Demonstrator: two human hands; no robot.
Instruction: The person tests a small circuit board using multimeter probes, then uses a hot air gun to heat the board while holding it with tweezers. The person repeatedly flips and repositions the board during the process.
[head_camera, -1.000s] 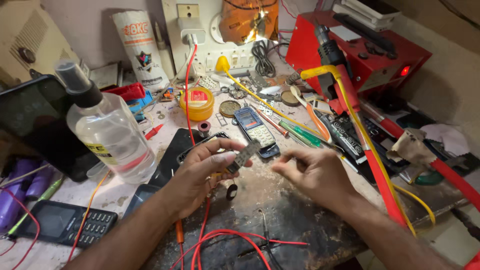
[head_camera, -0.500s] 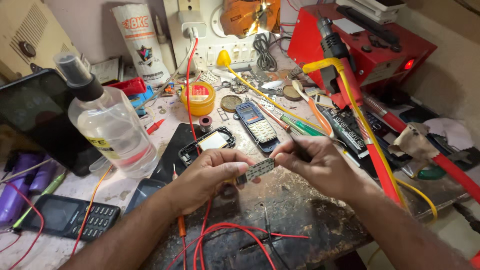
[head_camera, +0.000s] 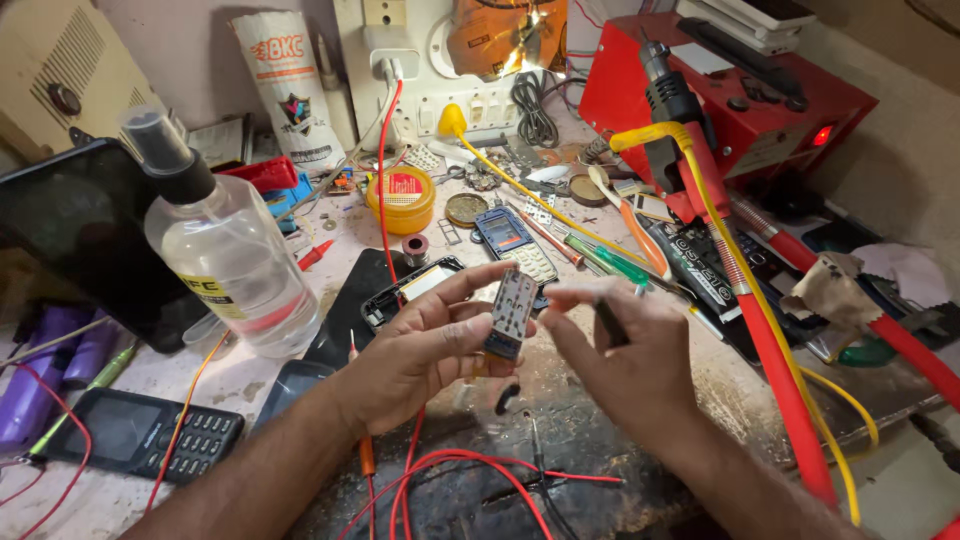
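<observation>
You are working over a stained, cluttered grey desk (head_camera: 700, 400) that fills the frame, and the biggest thing on it, the red metal box-shaped station (head_camera: 740, 100) at the upper right, is showing a lit red lamp. At the left, a clear plastic spray bottle with a black nozzle (head_camera: 225, 250) is standing upright, just in front of a dark tablet screen (head_camera: 80, 240) that is leaning at the far left. A black keypad phone (head_camera: 135, 435) is lying flat at the lower left, and red wires (head_camera: 470, 465) are looping across the bottom centre.

Your left hand (head_camera: 430, 350) is holding a small rectangular phone circuit board with a pale metal face (head_camera: 511, 312) just below the centre of the frame. A second ago that board was lying nearly level between your hands; now you are standing it almost upright, its broad face turned toward you. I judge that you are presenting it for a closer look or for work on that face. The left fingers (head_camera: 470, 285) are closing on the board, thumb on one side and the rest behind.

Your right hand (head_camera: 630, 350) is hovering just beside the board, not quite touching it, with its fingers (head_camera: 575, 297) curling around a thin dark tool (head_camera: 610, 322); the tip of that tool is hidden, so its kind cannot be told. Beyond the board, a small blue keypad phone (head_camera: 512, 240) is lying face up, and a round yellow tin (head_camera: 401, 198) is sitting further back.
</observation>
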